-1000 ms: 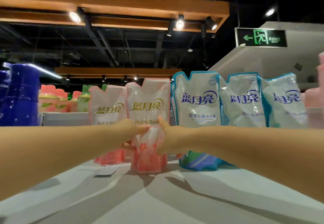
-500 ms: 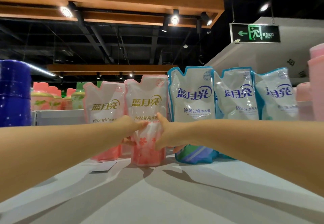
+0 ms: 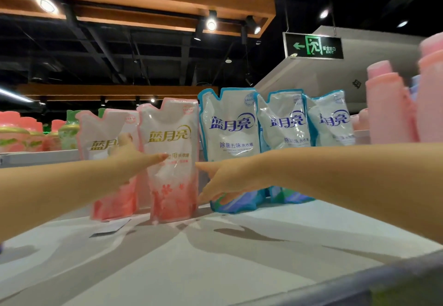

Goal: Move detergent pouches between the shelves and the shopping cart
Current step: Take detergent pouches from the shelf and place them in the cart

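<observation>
On my feed the front pouch (image 3: pixel 171 135) is milky white up top with gold lettering, fading to pink with little red flowers low down. The neighbouring pouches (image 3: pixel 230 142) are white, blue-edged, with dark blue lettering. The shelf (image 3: pixel 215 257) is pale grey and the bottles (image 3: pixel 388 114) are plain pink.

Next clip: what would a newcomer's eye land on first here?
The left hand and right hand reach in, open, on either side of a pink pouch standing on the white shelf. Right of it stand three blue pouches; a green exit sign glows above them.
</observation>
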The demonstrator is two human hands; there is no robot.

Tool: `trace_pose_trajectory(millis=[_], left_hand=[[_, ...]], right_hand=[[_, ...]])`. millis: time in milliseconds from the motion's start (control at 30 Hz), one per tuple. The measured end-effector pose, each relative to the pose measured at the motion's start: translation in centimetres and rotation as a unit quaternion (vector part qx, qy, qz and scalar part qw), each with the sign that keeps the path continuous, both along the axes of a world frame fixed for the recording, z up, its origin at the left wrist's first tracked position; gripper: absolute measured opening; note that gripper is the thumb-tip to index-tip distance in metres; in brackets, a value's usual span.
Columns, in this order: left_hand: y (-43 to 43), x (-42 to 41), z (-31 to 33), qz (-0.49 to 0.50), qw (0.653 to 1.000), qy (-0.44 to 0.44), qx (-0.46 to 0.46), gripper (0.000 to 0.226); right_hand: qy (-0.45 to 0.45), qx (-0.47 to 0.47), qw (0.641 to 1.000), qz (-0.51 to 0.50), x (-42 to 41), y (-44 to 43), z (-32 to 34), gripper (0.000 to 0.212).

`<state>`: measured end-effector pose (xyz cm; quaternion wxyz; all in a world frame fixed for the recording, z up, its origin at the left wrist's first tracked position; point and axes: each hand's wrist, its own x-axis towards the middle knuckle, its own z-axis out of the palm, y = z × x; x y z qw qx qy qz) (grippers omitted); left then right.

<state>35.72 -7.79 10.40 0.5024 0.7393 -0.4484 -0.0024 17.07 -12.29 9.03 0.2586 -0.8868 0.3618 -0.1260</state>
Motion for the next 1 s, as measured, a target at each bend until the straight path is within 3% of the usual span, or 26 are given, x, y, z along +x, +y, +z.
trace_pose_trajectory(millis=[67,200,367,567,833,1000], left_hand=[[0.5,-0.7,0.1,0.019,0.996,-0.075,-0.041,0.104],[0.6,-4.2,-0.4,-0.007,0.986,-0.144,-0.082,0.094],[-0.6,-8.6,-1.0,-0.074,0.980,-0.166,-0.086,0.085],[-1.6,-12.1,-2.0,-0.128,0.973,-0.189,-0.039,0.078],[-2.1,-13.4,-2.9,-0.133,0.969,-0.210,0.009,0.075],[-2.1,-12.9,-3.0,-0.126,0.970,-0.207,0.020,0.073]], right_hand=[[-0.001,-0.036,0.999,-0.033,-2.9,0.3,0.7,0.062],[-0.022,-0.125,0.983,-0.134,-7.5,-0.7,1.6,0.044],[0.121,-0.284,0.928,-0.209,-11.7,-2.9,0.8,0.049],[0.227,-0.359,0.895,-0.140,-12.4,-5.6,-0.6,0.048],[0.406,-0.460,0.783,-0.107,-12.6,-6.0,-1.1,0.062],[0.412,-0.463,0.777,-0.109,-12.1,-6.3,-1.2,0.065]])
